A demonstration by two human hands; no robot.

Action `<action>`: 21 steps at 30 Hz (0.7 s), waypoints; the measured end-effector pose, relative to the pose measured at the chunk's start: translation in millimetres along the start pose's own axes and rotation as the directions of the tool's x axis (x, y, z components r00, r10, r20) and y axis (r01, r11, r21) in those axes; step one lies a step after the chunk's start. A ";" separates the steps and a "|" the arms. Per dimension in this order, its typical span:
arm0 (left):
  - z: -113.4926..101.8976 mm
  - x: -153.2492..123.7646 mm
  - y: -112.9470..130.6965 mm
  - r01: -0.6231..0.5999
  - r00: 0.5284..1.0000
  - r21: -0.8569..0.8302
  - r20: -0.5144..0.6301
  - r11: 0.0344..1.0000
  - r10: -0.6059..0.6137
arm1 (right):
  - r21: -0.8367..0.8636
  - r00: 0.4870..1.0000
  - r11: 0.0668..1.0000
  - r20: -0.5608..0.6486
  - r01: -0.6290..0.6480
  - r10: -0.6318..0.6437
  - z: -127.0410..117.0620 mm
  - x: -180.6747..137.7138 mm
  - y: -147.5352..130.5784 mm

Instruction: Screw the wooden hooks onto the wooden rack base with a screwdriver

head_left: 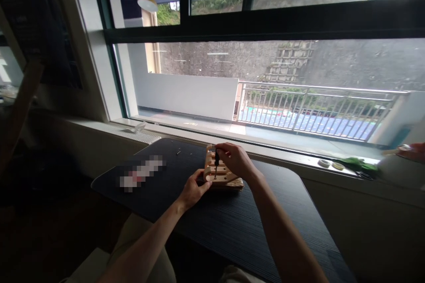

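Note:
A slatted wooden piece point(223, 178) with curved ends lies on the dark table in front of me. My right hand point(234, 158) is closed around the dark handle of a screwdriver point(216, 161). The screwdriver stands nearly upright, its tip down at the nearest slat. At the left end of the wooden piece, my left hand point(195, 189) grips its rounded edge, with the thumb along the near side. Some of those fingers are hidden behind the wood.
The dark table point(265, 212) stands against a window sill. Small metal bits point(178, 153) and a blurred-out item point(141, 174) lie to the left. Tape rolls point(324, 163) and green leafy stuff point(357, 164) sit on the sill. Another person's hand point(416, 152) shows at the far right.

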State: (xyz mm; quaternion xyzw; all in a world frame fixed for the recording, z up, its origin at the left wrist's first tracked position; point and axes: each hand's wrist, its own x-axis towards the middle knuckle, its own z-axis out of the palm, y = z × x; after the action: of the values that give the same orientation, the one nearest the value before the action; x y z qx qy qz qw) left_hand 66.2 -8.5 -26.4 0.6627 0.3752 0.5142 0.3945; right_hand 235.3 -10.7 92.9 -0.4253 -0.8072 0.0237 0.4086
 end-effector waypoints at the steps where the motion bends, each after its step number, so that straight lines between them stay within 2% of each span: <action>1: 0.0 0.3 -0.5 0.004 1.000 -0.006 0.003 1.000 -0.004 | -0.006 1.000 1.000 0.001 0.000 0.000 -0.4 -0.2 -0.3; 12: -1.7 1.1 -6.7 0.000 1.000 0.026 0.023 1.000 -0.001 | 0.020 0.999 1.000 0.038 0.004 -0.005 -2.6 1.1 3.8; 21: -1.5 1.2 -7.8 -0.008 1.000 0.018 0.027 1.000 0.008 | -0.018 1.000 1.000 -0.004 0.008 -0.008 1.0 2.1 0.7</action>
State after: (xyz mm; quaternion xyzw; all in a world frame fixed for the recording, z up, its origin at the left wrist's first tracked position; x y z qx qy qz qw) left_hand 64.2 -4.0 -32.8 0.6746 0.3719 0.5033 0.3915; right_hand 234.5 -8.4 93.3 -0.4260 -0.8082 0.0139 0.4064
